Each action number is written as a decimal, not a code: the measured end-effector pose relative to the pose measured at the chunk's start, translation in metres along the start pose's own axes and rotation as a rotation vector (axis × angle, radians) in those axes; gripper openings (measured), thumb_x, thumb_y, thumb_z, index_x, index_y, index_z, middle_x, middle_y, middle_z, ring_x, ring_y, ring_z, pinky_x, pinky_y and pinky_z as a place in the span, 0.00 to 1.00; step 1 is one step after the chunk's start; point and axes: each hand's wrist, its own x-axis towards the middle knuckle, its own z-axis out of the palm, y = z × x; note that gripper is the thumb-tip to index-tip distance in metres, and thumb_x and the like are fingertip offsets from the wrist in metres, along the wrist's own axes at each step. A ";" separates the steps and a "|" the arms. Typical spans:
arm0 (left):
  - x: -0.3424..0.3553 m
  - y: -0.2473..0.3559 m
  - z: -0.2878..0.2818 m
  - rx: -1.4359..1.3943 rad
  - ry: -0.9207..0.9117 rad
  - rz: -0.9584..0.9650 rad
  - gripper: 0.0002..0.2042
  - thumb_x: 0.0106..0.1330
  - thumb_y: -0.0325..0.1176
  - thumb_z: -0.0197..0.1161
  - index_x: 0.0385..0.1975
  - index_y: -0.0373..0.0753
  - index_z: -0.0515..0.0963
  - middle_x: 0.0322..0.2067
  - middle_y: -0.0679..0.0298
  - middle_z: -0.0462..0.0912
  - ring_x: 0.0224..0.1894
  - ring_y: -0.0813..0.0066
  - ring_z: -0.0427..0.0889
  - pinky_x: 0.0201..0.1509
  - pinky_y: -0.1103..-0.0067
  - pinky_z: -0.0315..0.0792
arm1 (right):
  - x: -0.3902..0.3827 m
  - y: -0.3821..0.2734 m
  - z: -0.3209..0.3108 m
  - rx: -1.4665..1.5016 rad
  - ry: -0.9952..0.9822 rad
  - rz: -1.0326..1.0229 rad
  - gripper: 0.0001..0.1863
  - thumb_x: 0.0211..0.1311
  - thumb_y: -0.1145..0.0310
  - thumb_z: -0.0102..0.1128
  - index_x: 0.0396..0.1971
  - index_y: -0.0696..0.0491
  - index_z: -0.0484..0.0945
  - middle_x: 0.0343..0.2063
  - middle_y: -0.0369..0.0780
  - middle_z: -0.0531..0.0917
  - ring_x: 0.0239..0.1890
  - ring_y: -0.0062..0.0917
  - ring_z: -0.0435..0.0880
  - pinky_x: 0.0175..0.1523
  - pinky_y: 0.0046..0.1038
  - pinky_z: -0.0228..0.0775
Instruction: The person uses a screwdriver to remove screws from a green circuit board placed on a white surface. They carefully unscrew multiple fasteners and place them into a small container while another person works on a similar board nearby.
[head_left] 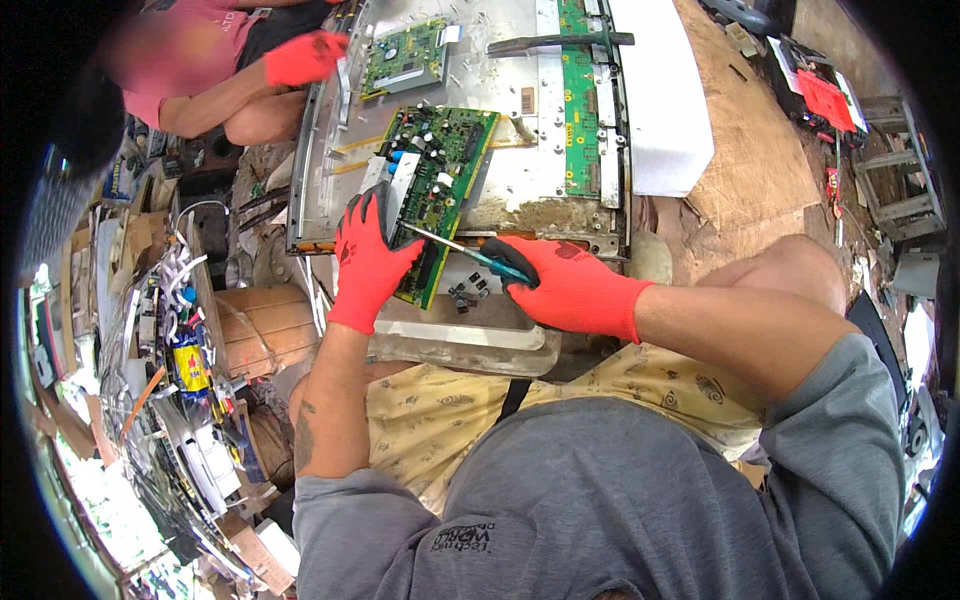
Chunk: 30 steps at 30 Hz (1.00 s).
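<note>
My left hand [374, 258], in a red glove with dark fingertips, grips the near left side of a green circuit board [462, 165] beside its pale metal heat sinks. The board rests tilted on a large metal-backed panel [500, 80], its near end jutting over the panel's edge. In my right hand [575, 288], also gloved in red, is a screwdriver [455, 243] with a teal handle. Its thin shaft points left, and its tip meets the board near my left thumb. Small black components [470, 292] lie below, in a pale shallow tray [465, 350].
Another circuit board [405, 55] sits at the panel's far left, with a dark hammer-like tool [560, 42] to its right. A co-worker's red-gloved hand [305, 60] is at the panel's far left edge. Scrap parts [190, 370] crowd the left; cardboard [755, 150] lies right.
</note>
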 end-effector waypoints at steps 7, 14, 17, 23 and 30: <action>-0.001 -0.003 0.016 0.017 0.067 -0.008 0.44 0.53 0.45 0.77 0.70 0.35 0.66 0.67 0.46 0.69 0.74 0.46 0.61 0.76 0.57 0.56 | 0.008 -0.001 0.010 0.069 0.023 0.022 0.20 0.66 0.63 0.55 0.57 0.50 0.75 0.40 0.50 0.85 0.40 0.45 0.86 0.47 0.42 0.78; 0.002 -0.003 0.014 -0.073 0.075 -0.010 0.43 0.52 0.44 0.78 0.69 0.36 0.68 0.65 0.46 0.72 0.72 0.46 0.63 0.75 0.58 0.58 | 0.017 -0.024 0.001 0.449 -0.112 0.221 0.13 0.66 0.65 0.52 0.46 0.53 0.79 0.26 0.40 0.82 0.21 0.27 0.81 0.25 0.33 0.74; 0.003 0.002 0.010 -0.079 0.068 -0.025 0.43 0.52 0.45 0.78 0.69 0.36 0.69 0.65 0.46 0.72 0.72 0.46 0.63 0.75 0.58 0.58 | 0.022 -0.024 -0.003 0.498 -0.167 0.257 0.14 0.65 0.66 0.52 0.47 0.53 0.79 0.24 0.38 0.81 0.21 0.26 0.81 0.23 0.31 0.72; 0.002 -0.002 0.011 -0.091 0.078 -0.029 0.43 0.52 0.45 0.78 0.69 0.37 0.68 0.66 0.46 0.72 0.73 0.46 0.63 0.76 0.58 0.58 | 0.026 -0.027 -0.007 0.463 -0.166 0.262 0.14 0.64 0.66 0.53 0.45 0.55 0.80 0.23 0.40 0.81 0.20 0.26 0.79 0.26 0.32 0.72; 0.002 0.000 0.010 -0.105 0.064 -0.041 0.43 0.51 0.44 0.79 0.69 0.37 0.69 0.66 0.46 0.72 0.73 0.47 0.62 0.76 0.57 0.56 | 0.027 -0.027 -0.009 0.482 -0.167 0.294 0.14 0.64 0.65 0.54 0.43 0.56 0.81 0.24 0.41 0.82 0.21 0.26 0.80 0.27 0.33 0.73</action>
